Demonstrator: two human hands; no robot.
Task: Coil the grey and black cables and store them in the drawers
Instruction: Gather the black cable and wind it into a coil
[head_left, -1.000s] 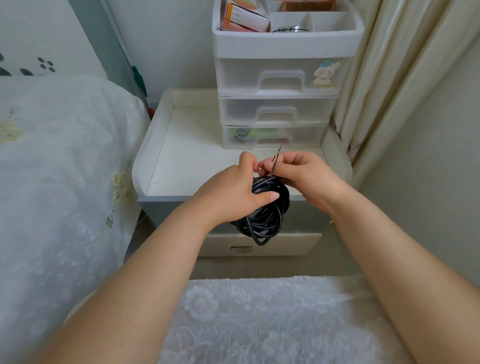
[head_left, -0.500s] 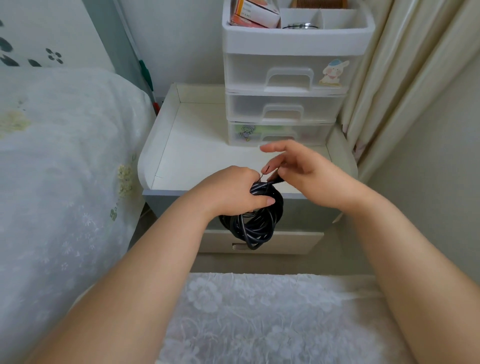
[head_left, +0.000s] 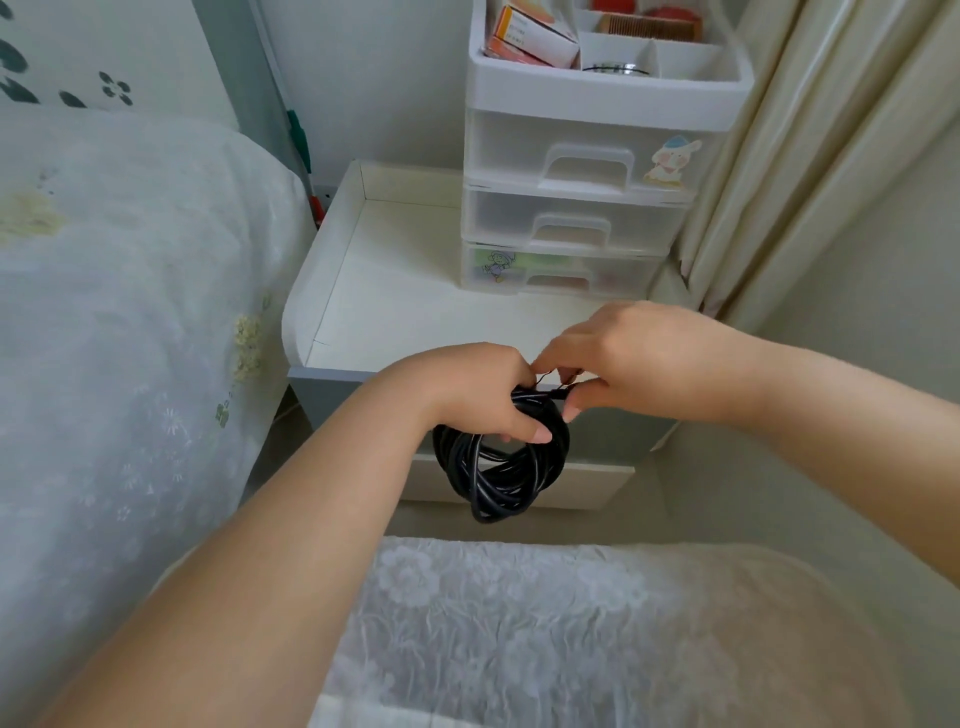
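A black cable wound into a coil hangs from my left hand, which grips the top of the loops in front of the nightstand. My right hand pinches a thin wire tie at the top of the coil, fingertips close to my left thumb. A plastic drawer unit with three translucent drawers, all closed, stands at the back right of the nightstand top. No grey cable is in view.
A bed with a white cover lies to the left. A lace-covered cushion sits just below my arms. Curtains hang on the right. The unit's top tray holds boxes and a comb. The nightstand has its own drawer below.
My right hand has come down from above the coil and now pinches the tie at its top. The view has shifted closer to the nightstand.
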